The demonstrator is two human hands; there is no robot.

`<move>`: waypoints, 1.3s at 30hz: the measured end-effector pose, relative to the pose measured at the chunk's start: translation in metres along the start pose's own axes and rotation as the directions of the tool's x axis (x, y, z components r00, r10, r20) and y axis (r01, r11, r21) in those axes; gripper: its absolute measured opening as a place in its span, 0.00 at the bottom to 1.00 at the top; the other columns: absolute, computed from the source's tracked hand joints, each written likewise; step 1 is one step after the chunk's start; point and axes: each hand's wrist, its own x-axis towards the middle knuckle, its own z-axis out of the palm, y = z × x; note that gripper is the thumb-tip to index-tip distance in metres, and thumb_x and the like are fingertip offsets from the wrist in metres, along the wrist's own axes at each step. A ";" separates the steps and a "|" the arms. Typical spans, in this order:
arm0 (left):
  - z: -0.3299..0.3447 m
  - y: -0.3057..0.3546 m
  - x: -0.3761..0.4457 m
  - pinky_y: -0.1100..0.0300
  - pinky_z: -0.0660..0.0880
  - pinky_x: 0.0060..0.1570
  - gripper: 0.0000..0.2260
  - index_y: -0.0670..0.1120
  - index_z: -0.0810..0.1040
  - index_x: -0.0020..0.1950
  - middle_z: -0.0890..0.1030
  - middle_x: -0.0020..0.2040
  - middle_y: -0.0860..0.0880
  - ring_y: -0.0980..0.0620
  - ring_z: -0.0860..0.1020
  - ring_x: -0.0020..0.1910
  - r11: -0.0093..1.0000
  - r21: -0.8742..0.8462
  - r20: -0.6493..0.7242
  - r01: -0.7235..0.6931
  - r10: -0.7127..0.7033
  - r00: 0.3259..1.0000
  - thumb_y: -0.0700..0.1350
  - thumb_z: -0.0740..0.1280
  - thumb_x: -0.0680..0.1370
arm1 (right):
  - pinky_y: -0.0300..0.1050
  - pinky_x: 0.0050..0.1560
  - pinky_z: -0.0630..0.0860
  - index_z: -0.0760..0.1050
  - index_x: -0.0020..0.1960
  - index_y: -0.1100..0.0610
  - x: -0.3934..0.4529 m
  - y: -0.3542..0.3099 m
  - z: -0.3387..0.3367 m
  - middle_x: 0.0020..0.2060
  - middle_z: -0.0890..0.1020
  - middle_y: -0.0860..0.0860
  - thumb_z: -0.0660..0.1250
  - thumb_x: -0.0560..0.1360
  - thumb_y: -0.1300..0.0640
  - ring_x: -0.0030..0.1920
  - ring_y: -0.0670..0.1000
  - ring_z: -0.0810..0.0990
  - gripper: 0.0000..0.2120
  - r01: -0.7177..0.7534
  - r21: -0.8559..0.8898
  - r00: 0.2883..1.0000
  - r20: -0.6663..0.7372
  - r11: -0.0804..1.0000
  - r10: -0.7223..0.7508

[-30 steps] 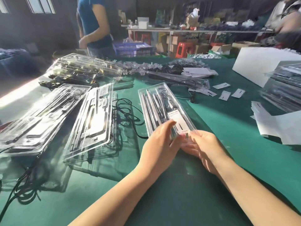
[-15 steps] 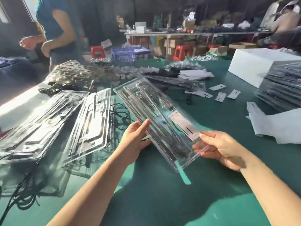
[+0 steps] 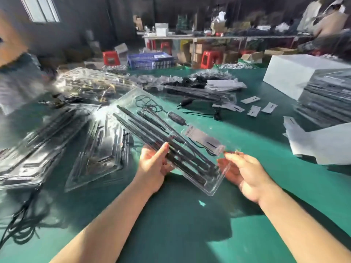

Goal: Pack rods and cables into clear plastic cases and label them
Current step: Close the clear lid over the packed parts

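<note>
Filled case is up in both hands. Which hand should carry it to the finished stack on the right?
Probably right: the right hand grips the case on the side facing the stack.

Only the person's two forearms and hands show, entering from the bottom edge of the head view. Both arms are bare from the frame's edge to the wrists; no sleeve, cuff or glove covers them. The left hand (image 3: 154, 164) is bare, with no ring, watch or band visible on its fingers or wrist. The right hand (image 3: 245, 173) is likewise bare, its wrist unadorned. The fingernails that show look short and unpainted, though motion blur softens them. Strong sunlight falls across both arms, leaving their undersides in shadow. No other part of the person's body or clothing is in view.
</note>
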 end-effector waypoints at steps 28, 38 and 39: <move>0.004 0.004 -0.014 0.59 0.80 0.46 0.14 0.46 0.74 0.60 0.83 0.53 0.47 0.46 0.83 0.52 0.996 -0.082 0.242 -0.020 0.039 0.970 0.44 0.69 0.75 | 0.38 0.37 0.82 0.76 0.43 0.54 -0.003 -0.080 -0.033 0.33 0.84 0.51 0.65 0.77 0.68 0.33 0.46 0.83 0.10 0.595 -0.449 0.788 0.163 0.667 -0.593; -0.008 -0.001 -0.003 0.58 0.60 0.69 0.17 0.63 0.69 0.70 0.69 0.72 0.59 0.54 0.64 0.72 -0.321 0.744 0.652 -0.586 0.161 0.741 0.58 0.55 0.81 | 0.40 0.40 0.77 0.74 0.52 0.45 0.001 -0.124 -0.107 0.41 0.79 0.38 0.63 0.79 0.50 0.40 0.44 0.80 0.03 0.625 -0.781 0.323 0.259 -0.001 -0.910; -0.010 -0.002 0.000 0.58 0.62 0.68 0.16 0.63 0.71 0.68 0.70 0.71 0.58 0.54 0.66 0.71 -0.301 0.769 0.629 -0.564 0.201 0.751 0.57 0.56 0.81 | 0.47 0.43 0.78 0.75 0.52 0.46 0.005 -0.119 -0.119 0.42 0.80 0.39 0.63 0.79 0.50 0.42 0.46 0.80 0.03 0.633 -0.774 0.290 0.226 0.009 -0.930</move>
